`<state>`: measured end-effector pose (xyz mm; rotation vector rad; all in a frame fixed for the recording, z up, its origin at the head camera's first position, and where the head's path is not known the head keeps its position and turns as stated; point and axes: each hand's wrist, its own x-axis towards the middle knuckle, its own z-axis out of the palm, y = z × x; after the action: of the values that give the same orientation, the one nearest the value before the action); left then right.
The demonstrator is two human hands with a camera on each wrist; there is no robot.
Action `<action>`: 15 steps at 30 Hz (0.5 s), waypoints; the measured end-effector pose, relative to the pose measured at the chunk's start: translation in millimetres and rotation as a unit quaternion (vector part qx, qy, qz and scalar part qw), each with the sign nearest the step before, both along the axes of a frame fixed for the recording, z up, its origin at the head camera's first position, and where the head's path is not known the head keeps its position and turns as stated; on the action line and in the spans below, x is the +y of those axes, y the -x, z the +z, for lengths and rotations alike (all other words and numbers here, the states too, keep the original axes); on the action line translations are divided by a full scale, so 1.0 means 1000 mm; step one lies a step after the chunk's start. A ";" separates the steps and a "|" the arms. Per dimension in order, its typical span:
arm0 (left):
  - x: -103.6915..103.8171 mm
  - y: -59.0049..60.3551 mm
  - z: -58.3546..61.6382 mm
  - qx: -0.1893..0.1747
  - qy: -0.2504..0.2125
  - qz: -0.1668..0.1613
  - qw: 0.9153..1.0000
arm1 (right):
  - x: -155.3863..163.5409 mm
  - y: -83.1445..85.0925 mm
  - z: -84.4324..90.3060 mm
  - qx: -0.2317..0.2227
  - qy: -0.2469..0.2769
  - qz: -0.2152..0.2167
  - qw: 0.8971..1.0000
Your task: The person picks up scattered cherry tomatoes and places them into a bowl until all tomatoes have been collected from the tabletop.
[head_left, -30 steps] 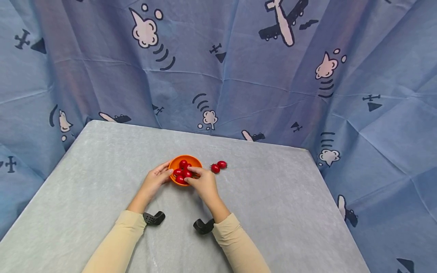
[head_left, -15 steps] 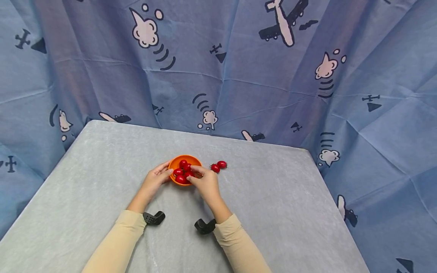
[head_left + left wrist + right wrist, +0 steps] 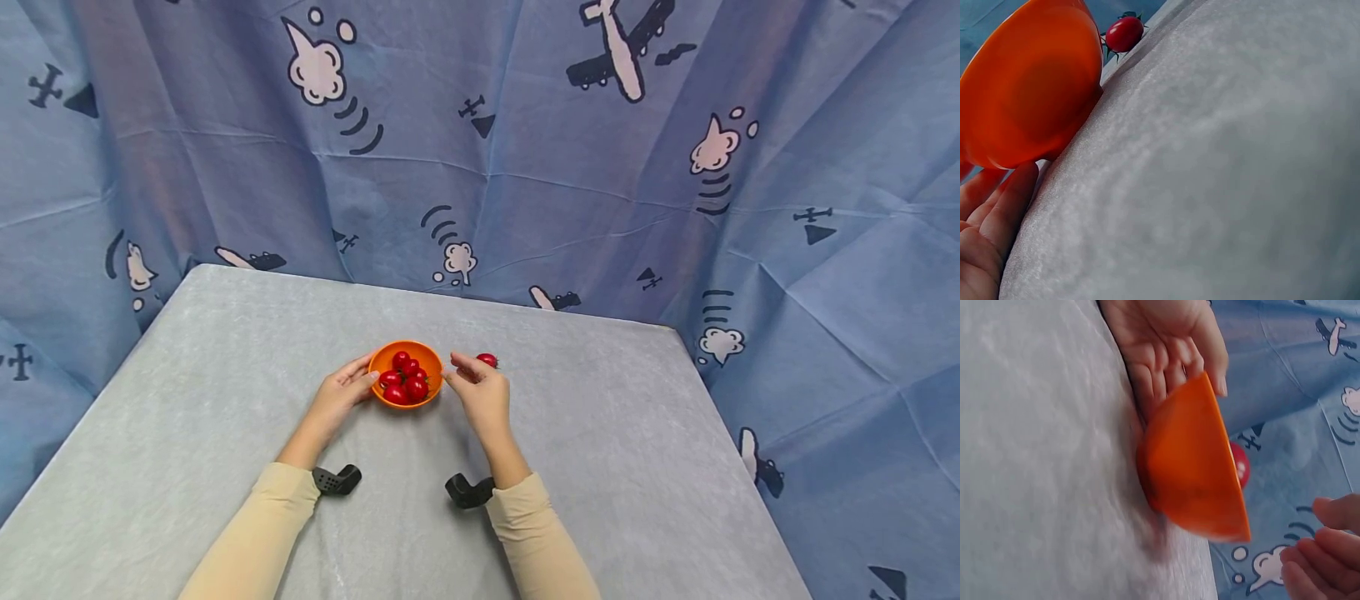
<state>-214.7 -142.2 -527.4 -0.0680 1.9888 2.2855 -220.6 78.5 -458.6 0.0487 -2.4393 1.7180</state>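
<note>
Left hand [image 3: 339, 397] holds orange bowl [image 3: 392, 356]; right hand [image 3: 483, 392] nears tomato [image 3: 487, 360].

A staged recording booth: grey-covered table [image 3: 225, 375] walled by a blue aeroplane-print cloth backdrop [image 3: 525, 167]

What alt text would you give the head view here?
Two hands work at a small orange bowl of cherry tomatoes on a grey table: the left hand holds the bowl's side, while the right hand reaches beside it toward a loose cherry tomato. A blue aeroplane-print cloth hangs behind.
</note>
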 end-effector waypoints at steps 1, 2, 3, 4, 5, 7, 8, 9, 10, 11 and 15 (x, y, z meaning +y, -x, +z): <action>0.000 0.000 0.000 0.000 -0.001 0.001 1.000 | 0.002 0.001 0.000 0.002 0.002 -0.006 1.000; 0.000 0.000 0.000 0.001 0.000 0.000 1.000 | 0.004 0.002 0.000 0.005 0.001 -0.011 1.000; 0.000 0.000 0.000 0.000 0.000 0.000 1.000 | 0.006 0.003 -0.001 0.005 0.003 -0.015 1.000; -0.001 0.000 0.000 0.002 0.001 -0.001 1.000 | 0.008 0.004 -0.002 0.004 0.005 -0.017 1.000; -0.001 0.000 0.000 0.002 0.002 -0.002 1.000 | 0.010 0.004 -0.002 0.001 0.008 -0.021 1.000; -0.001 -0.001 0.001 0.002 0.003 -0.003 1.000 | 0.014 0.006 -0.003 -0.003 0.014 -0.025 1.000; -0.001 -0.001 0.001 0.001 0.004 -0.004 1.000 | 0.016 0.007 -0.004 -0.003 0.018 -0.026 0.999; -0.001 -0.001 0.002 0.001 0.003 -0.005 1.000 | 0.017 0.007 -0.004 -0.003 0.022 -0.027 0.999; -0.001 -0.001 0.002 -0.001 0.002 -0.006 1.000 | 0.019 0.008 -0.005 -0.001 0.025 -0.027 0.999; -0.001 -0.001 0.002 -0.002 0.002 -0.006 1.000 | 0.020 0.008 -0.005 0.000 0.027 -0.028 0.999; -0.001 -0.002 0.003 -0.007 0.000 -0.004 1.000 | 0.025 0.009 -0.003 -0.001 0.025 -0.035 0.999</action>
<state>-213.1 -143.5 -524.0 -0.0744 1.9778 2.2739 -229.9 103.5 -462.0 -0.0448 -2.3686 1.7502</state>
